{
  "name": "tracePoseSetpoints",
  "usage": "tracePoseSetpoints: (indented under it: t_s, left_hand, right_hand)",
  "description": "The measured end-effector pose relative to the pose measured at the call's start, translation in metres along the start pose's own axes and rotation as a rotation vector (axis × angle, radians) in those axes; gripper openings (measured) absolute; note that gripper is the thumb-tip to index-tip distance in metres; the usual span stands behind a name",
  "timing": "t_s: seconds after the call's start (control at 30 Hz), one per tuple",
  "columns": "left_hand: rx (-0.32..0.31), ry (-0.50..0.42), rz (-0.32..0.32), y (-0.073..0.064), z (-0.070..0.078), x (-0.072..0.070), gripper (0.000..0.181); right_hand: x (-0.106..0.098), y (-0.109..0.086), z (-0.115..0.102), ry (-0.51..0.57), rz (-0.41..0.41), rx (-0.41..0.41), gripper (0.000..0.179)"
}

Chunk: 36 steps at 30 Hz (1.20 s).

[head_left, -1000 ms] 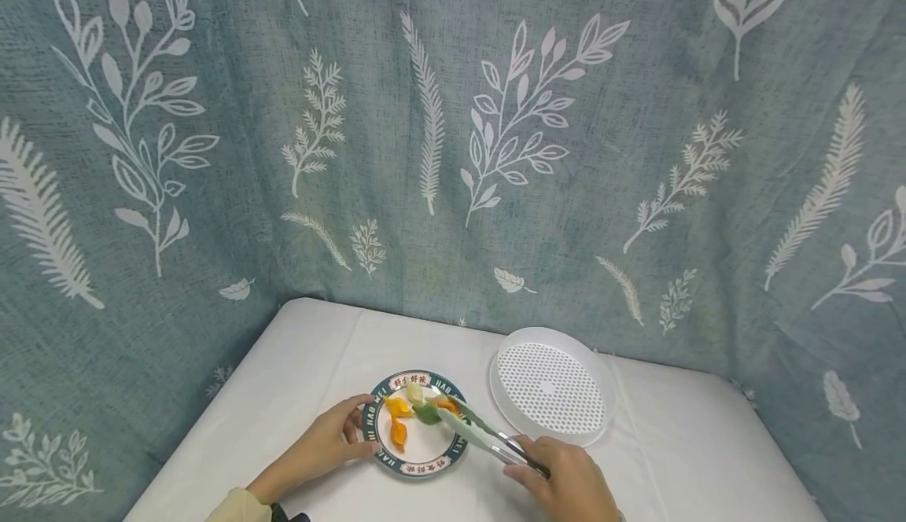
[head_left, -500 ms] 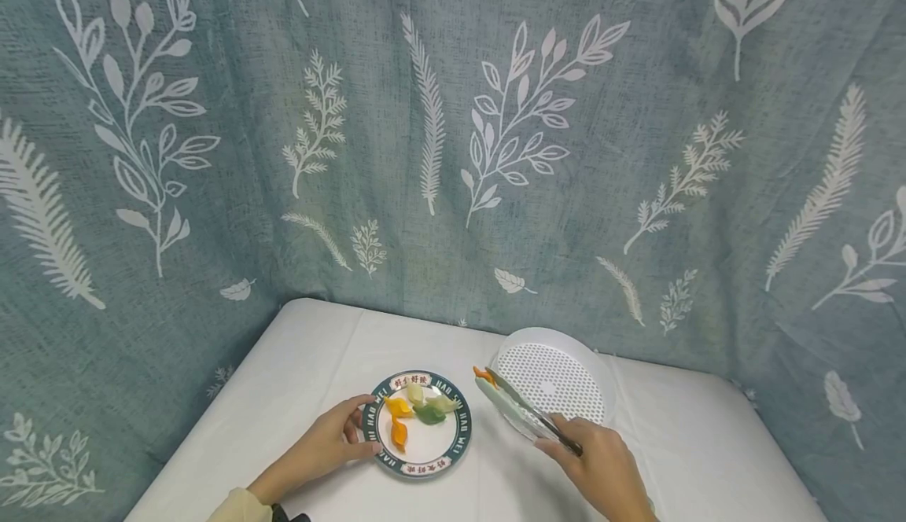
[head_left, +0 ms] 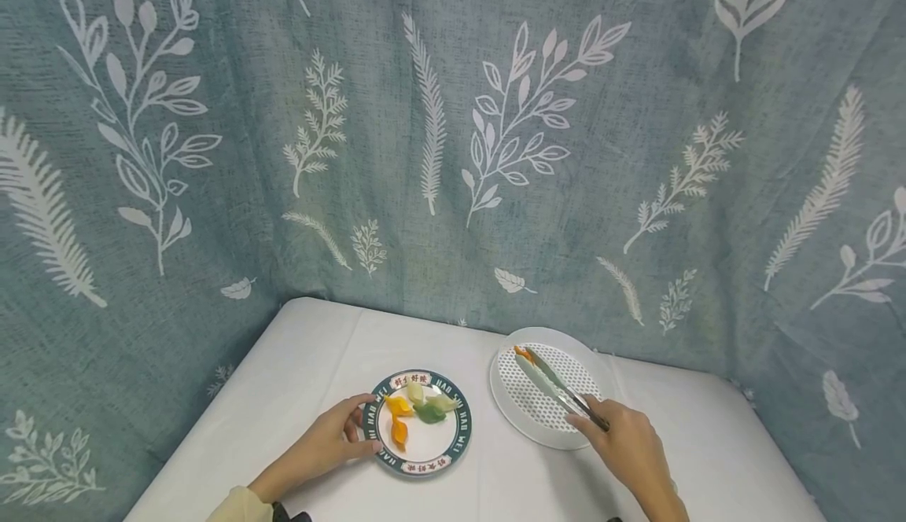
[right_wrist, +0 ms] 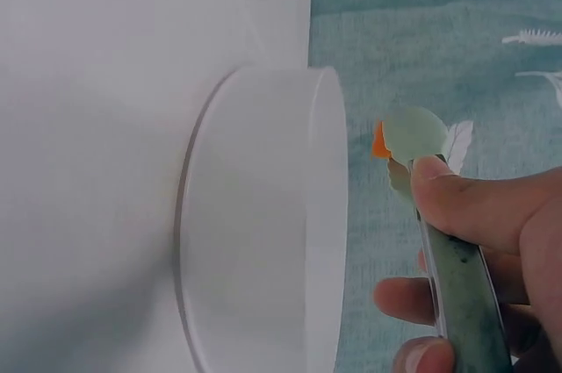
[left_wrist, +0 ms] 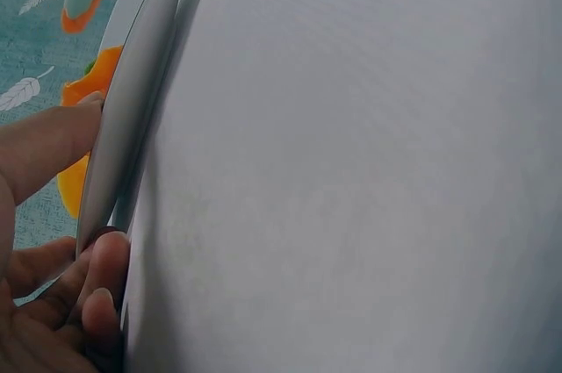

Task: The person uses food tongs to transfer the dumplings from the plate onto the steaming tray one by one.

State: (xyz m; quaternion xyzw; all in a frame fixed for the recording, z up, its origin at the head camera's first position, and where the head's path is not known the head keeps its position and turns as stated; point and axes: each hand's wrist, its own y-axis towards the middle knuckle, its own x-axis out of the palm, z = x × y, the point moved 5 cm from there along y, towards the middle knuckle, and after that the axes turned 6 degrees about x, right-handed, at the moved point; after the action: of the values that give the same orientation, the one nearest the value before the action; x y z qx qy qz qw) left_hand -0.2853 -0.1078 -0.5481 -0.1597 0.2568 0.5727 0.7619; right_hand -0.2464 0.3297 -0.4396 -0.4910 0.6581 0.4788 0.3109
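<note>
My left hand [head_left: 327, 437] holds the left rim of a round plate [head_left: 462, 428] with a green lettered border, thumb on the rim and fingers at the edge below. On the plate lie several dumpling-shaped pieces: a yellow one [head_left: 399, 406], an orange one [head_left: 399, 433], a green one [head_left: 429, 413] and pale ones. My right hand [head_left: 626, 442] grips tongs [head_left: 555, 388] with pale green tips. Between those tips is an orange dumpling-shaped piece [head_left: 524, 354], held above a white perforated steamer tray [head_left: 541, 434]. The right wrist view shows the tips clear above the tray's rim.
The plate and tray stand apart on a white-covered table [head_left: 318, 365]. A blue-green leaf-patterned curtain [head_left: 396, 270] hangs behind the table and along its sides.
The right hand has moved the tongs and orange piece from the plate, rightward and away from me, to above the tray. The left hand and plate have stayed put.
</note>
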Motion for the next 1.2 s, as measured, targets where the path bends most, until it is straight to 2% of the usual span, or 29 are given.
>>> tracePoseSetpoints:
  t_s: [0.43, 0.57, 0.83, 1.2]
  left_hand:
    - [-0.001, -0.016, -0.009, 0.000, -0.001, 0.000, 0.088]
    - [0.006, -0.016, -0.011, -0.001, 0.000, -0.001, 0.088]
    - [0.011, -0.020, -0.020, 0.000, -0.001, 0.001, 0.089]
    - [0.015, 0.004, -0.019, 0.000, -0.001, 0.000, 0.088]
  right_hand:
    - [0.014, 0.023, 0.039, -0.100, -0.078, 0.105, 0.060]
    - [0.016, 0.031, 0.043, -0.123, -0.081, 0.120, 0.058]
    - [0.023, 0.042, 0.049, -0.183, -0.149, 0.200, 0.055]
    - [0.033, 0.044, 0.052, -0.176, -0.149, 0.200, 0.039]
